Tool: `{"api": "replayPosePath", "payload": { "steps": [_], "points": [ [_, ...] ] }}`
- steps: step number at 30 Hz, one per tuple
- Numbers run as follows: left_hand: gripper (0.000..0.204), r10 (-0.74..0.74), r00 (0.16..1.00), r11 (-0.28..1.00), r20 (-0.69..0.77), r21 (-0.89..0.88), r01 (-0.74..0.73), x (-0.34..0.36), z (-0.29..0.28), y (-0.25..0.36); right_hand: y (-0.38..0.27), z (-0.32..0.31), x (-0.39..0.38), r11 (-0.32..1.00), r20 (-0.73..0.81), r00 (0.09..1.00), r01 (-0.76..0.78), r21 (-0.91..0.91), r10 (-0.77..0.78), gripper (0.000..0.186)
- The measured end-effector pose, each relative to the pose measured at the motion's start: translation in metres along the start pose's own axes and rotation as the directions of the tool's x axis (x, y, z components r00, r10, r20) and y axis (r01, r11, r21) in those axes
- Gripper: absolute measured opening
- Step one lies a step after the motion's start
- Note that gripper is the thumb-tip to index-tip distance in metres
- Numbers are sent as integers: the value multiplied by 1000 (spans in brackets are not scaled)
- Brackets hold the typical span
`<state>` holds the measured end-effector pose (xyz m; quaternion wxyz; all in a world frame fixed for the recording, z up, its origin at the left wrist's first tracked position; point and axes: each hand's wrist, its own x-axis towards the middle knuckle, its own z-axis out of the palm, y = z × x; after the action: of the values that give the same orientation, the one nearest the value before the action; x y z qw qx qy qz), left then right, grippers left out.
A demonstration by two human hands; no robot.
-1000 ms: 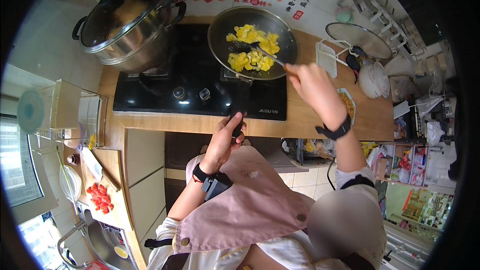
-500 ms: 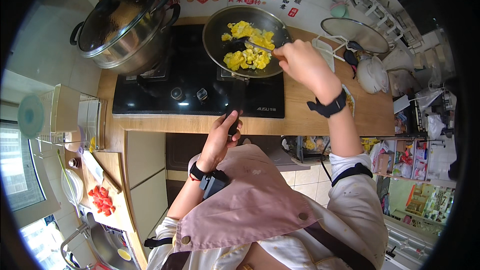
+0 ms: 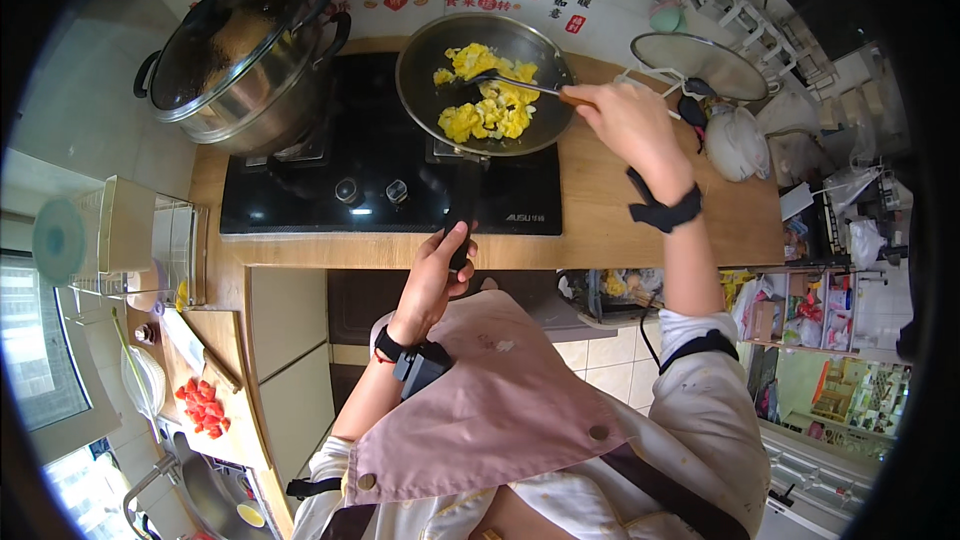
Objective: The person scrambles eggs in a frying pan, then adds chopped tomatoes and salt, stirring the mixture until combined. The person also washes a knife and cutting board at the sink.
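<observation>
A dark frying pan [image 3: 420, 90] rests on the right burner of the black gas stove [image 3: 300, 195]. Yellow scrambled eggs [image 3: 488, 118] lie in pieces in its middle. My left hand [image 3: 432, 275] is wrapped round the pan's black handle, near the counter's front edge. From the right, my right hand [image 3: 632, 125] grips the wooden end of a spatula [image 3: 540, 89]. The spatula's dark head sits among the eggs, toward their left side; its tip is partly hidden by them.
A lidded steel steamer pot [image 3: 240, 70] stands on the left burner. Right of the stove are a glass lid [image 3: 700, 65] and a white lidded jar [image 3: 738, 145]. At lower left, a cutting board [image 3: 235, 340] bears a knife [image 3: 188, 342] and chopped red pieces [image 3: 202, 408], beside a sink [image 3: 205, 480].
My right hand has shifted right and slightly down, drawing the spatula back so more of its shaft shows. The left hand keeps its hold on the pan's handle. The whole view has shifted slightly.
</observation>
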<state>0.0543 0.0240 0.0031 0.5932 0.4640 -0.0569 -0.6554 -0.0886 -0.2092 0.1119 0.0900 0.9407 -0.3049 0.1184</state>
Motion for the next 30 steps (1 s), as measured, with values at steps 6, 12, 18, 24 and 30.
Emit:
{"api": "replayPosePath", "payload": {
  "steps": [6, 12, 18, 24, 30],
  "points": [
    [38, 8, 1000, 1000, 4, 1, -8, 1, -1, -2, 17, 0, -29, 979, 209, 974, -122, 164, 87, 23],
    [37, 14, 1000, 1000, 5, -4, -14, 2, -3, -2, 12, -63, -48, 958, 287, 927, -273, 83, 240, 23],
    [38, 12, 1000, 1000, -8, 26, -12, 3, -1, -6, 14, -2, -38, 985, 92, 989, -124, 122, 114, 25],
    [35, 11, 1000, 1000, -20, -8, -11, 7, -5, -8, 28, 35, -17, 947, 58, 986, -169, 275, 159, 21],
    [35, 45, 999, 999, 1, -31, -45, 7, -7, -10, 9, -36, -39, 976, 199, 978, -96, 197, 56, 24]
  ]
}}
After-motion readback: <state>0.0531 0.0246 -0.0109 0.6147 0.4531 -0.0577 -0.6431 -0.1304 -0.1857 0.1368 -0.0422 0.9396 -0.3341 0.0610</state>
